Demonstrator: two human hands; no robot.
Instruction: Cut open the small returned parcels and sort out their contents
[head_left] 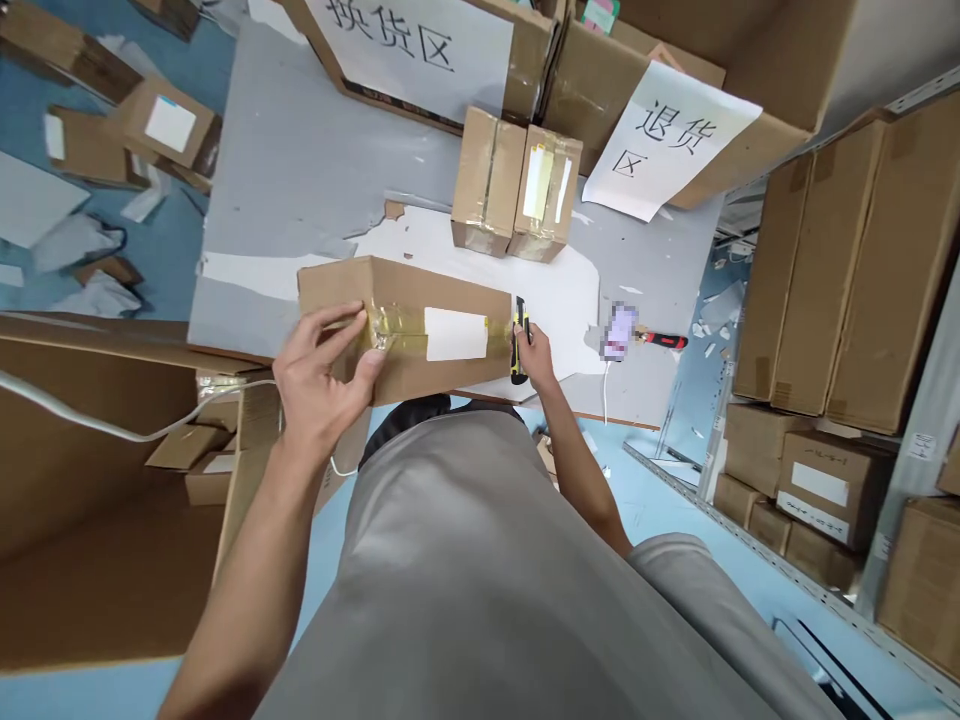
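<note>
A long cardboard box (405, 375) lies on the worktable in front of me, with clear yellowish tape along its seam and a blank white label (456, 334) on the upper face. My left hand (322, 365) grips its left end, fingertips and thumb pressed around the corner where the tape wraps over. At the opposite end, my right hand (534, 355) is closed around a black and yellow utility knife (519, 340). The knife is held against or very near the taped right edge; whether its blade touches the cardboard is hidden.
Two small taped boxes (489, 180) stand behind, before large cartons with paper signs (667, 140). A phone (619, 330) with a white cable and a red-black handled tool (664, 341) lie right. A big open carton (112, 560) is at left; shelved boxes (840, 280) stand far right.
</note>
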